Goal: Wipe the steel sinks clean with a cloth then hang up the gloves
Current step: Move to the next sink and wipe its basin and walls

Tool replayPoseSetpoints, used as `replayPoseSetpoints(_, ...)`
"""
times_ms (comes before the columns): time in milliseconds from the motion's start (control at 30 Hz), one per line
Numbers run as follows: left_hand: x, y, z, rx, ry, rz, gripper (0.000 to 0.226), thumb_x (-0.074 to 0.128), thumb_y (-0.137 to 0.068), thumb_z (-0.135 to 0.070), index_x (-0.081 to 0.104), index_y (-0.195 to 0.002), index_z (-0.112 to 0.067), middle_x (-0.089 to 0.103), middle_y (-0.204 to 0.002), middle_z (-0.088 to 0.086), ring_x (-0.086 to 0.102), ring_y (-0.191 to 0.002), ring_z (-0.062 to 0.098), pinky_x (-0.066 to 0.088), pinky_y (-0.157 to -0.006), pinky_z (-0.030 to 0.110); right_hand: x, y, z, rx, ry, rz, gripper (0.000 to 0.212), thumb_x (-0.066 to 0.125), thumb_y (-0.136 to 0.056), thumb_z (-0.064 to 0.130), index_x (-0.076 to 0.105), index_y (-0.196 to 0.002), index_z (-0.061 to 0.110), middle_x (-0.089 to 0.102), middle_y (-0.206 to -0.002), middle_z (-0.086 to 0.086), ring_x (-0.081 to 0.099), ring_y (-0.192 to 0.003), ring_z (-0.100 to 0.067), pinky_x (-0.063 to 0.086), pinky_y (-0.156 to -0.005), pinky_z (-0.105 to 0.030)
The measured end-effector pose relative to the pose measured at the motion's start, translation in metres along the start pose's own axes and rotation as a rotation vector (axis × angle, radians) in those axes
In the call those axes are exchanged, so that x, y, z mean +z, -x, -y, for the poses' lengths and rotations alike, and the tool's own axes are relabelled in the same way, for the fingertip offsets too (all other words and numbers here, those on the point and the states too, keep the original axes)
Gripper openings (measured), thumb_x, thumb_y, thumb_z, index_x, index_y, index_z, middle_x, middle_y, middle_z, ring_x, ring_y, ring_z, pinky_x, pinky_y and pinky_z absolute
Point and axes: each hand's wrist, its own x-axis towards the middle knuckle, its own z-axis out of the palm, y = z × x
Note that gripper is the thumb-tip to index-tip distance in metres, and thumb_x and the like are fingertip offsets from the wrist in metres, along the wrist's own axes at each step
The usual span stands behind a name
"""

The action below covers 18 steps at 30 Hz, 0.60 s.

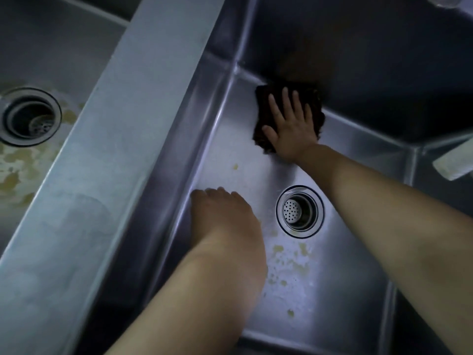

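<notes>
The left sink [51, 60] is not yet wiped, by the look of it: yellow-brown residue lies spread around its drain [30, 116]. The steel divider [102, 149] between the basins looks dull and smeary too. In the right sink [230, 149] my left hand [225, 216] rests near the left wall, fingers pointing away from me; whether they lie flat or curl under, I cannot tell. Yellowish spots remain on the floor this side of the strainer drain [300, 211], so I judge this basin only partly done. My right hand [290, 124] presses flat, fingers straight and spread, on the dark brown cloth [263, 119] at the far edge of the floor, where it meets the back wall. The folded cloth is roughly square, its slightly longer side running away from me, along my fingers. No gloves are in view; hanging them is still to come.
</notes>
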Motion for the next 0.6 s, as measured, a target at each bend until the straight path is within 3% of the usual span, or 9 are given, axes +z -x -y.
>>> replayPoseSetpoints(100, 0.001, -0.001, -0.001, -0.013, -0.038, 0.016, 0.067, 0.041, -0.090, -0.031, 0.017, -0.147, -0.006, 0.033, -0.142, 0.011, 0.035, -0.129, 0.030, 0.025, -0.105, 0.043, -0.002, -0.012, 0.023, -0.089, 0.016, -0.002, 0.068, 0.027, -0.096, 0.053, -0.004, -0.151, 0.028, -0.009, -0.159, -0.008, -0.009, -0.146, -0.027, -0.001, -0.115, -0.050)
replayPoseSetpoints(267, 0.000, 0.002, -0.003, -0.053, -0.088, 0.022, 0.047, 0.036, -0.095, -0.029, 0.031, -0.138, -0.011, 0.042, -0.129, 0.007, 0.041, -0.121, 0.026, 0.030, -0.096, 0.039, 0.004, 0.015, 0.061, -0.257, 0.004, -0.025, 0.068, 0.031, -0.094, 0.056, 0.005, -0.151, 0.030, 0.001, -0.160, -0.009, -0.003, -0.146, -0.028, -0.001, -0.115, -0.051)
replayPoseSetpoints(433, -0.003, 0.008, -0.001, -0.072, -0.069, 0.039, 0.049, 0.037, -0.098, -0.038, 0.030, -0.140, -0.014, 0.039, -0.140, 0.003, 0.037, -0.129, 0.024, 0.027, -0.103, 0.037, 0.018, 0.095, 0.084, -0.530, -0.019, -0.028, 0.069, 0.039, -0.092, 0.053, 0.015, -0.151, 0.028, 0.011, -0.158, -0.011, 0.005, -0.146, -0.032, 0.000, -0.115, -0.052)
replayPoseSetpoints(600, 0.001, 0.004, -0.001, -0.062, -0.062, 0.111, 0.052, 0.036, -0.097, -0.039, 0.028, -0.144, -0.017, 0.042, -0.138, 0.000, 0.036, -0.130, 0.022, 0.028, -0.102, 0.037, 0.032, 0.137, 0.064, -0.750, -0.003, 0.043, 0.073, 0.041, -0.092, 0.056, 0.004, -0.150, 0.030, -0.004, -0.158, -0.005, -0.006, -0.146, -0.028, -0.005, -0.116, -0.049)
